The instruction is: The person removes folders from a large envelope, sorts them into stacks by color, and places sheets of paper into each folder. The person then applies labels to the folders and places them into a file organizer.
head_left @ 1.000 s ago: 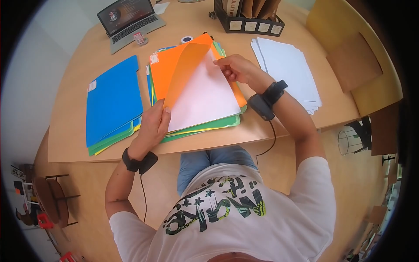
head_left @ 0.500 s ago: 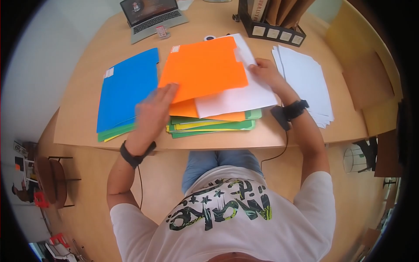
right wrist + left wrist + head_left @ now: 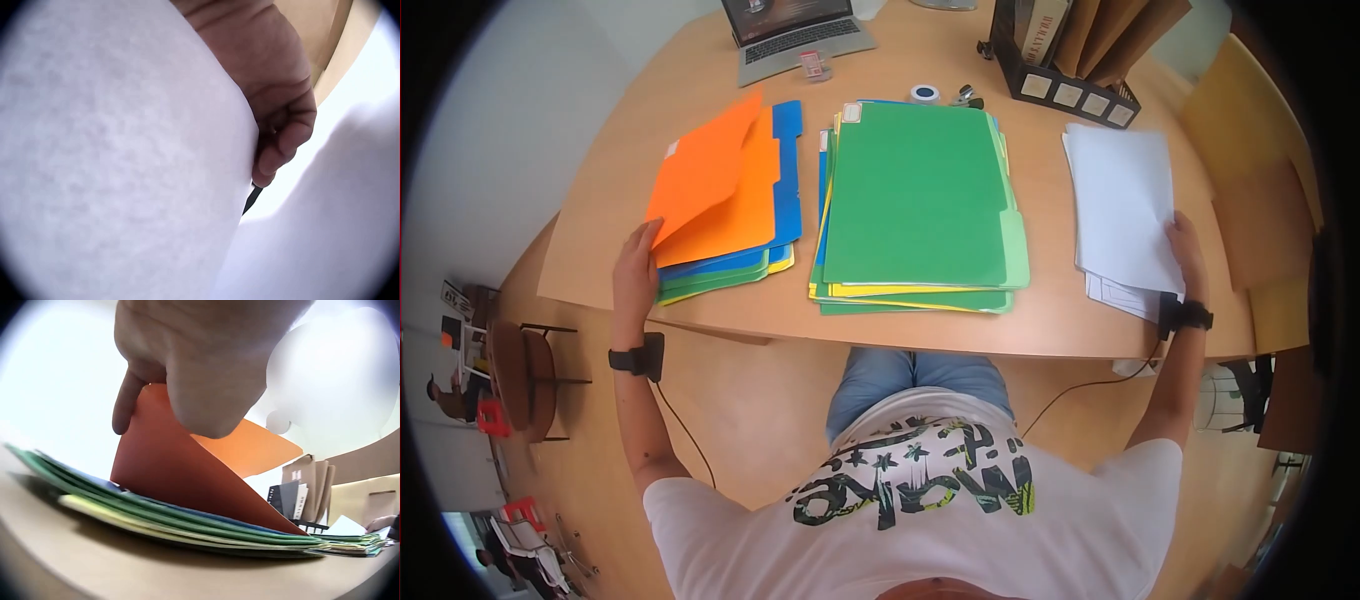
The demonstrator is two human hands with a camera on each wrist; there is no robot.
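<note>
In the head view my left hand (image 3: 636,278) pinches the near left corner of an orange folder (image 3: 705,185). Its front flap stands raised over the left pile, where a blue folder (image 3: 788,150) lies beneath. The left wrist view shows the orange folder (image 3: 181,465) bent upward from thumb and fingers, above green and yellow folder edges (image 3: 150,519). At the right, my right hand (image 3: 1188,258) grips the right edge of a white sheet (image 3: 1122,200) over the paper pile. Close up, curled fingers (image 3: 284,147) meet that sheet's edge (image 3: 144,144).
Between the hands lies a second folder pile topped by a green folder (image 3: 920,195). Behind it are a white roll (image 3: 924,94), a small clear box (image 3: 813,66) and a laptop (image 3: 805,40). A black file holder (image 3: 1065,92) stands at the back right, beside a yellow chair (image 3: 1250,150).
The orange folder has gone from the middle pile to the left pile with my left hand. My right hand has carried the white sheet to the paper pile, uncovering the green folder.
</note>
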